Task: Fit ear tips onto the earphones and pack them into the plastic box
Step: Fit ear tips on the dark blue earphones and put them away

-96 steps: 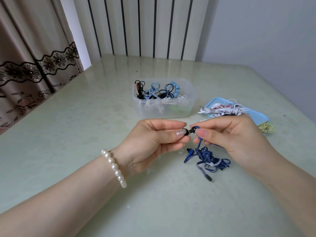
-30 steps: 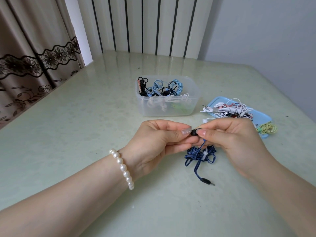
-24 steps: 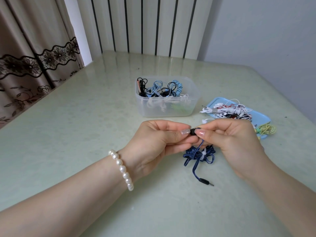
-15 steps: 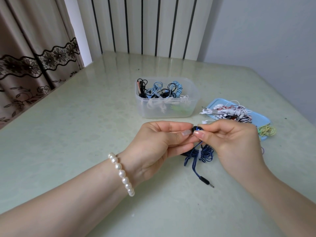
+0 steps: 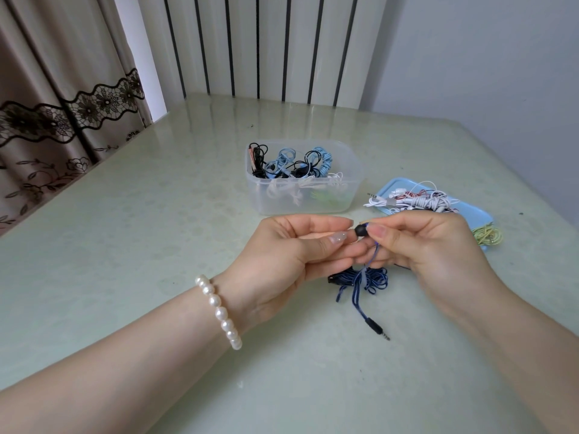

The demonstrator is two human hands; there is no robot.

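Above the table my right hand (image 5: 435, 249) pinches a dark blue earbud with a black ear tip (image 5: 361, 230) sitting on its end. My left hand (image 5: 288, 255) faces it; thumb and forefinger curl in at the tip's left side, and the lower fingers reach under the cable. The earphone's blue cable bundle (image 5: 363, 277) hangs down onto the table, its jack plug (image 5: 377, 328) lying towards me. Behind the hands stands the clear plastic box (image 5: 300, 206), holding several coiled black, blue and white earphones.
A light blue tray (image 5: 477, 214) lies right of the box, carrying tangled white earphones (image 5: 416, 200). A yellow-green coiled earphone (image 5: 487, 236) rests at the tray's right end. A pearl bracelet (image 5: 219, 311) is on my left wrist. Curtain at left, wall at right.
The ear tip, earlier held apart from the earbud, now sits on it. My left fingers have eased back, so the whole tip shows. The cable bundle shifted left under the hands.
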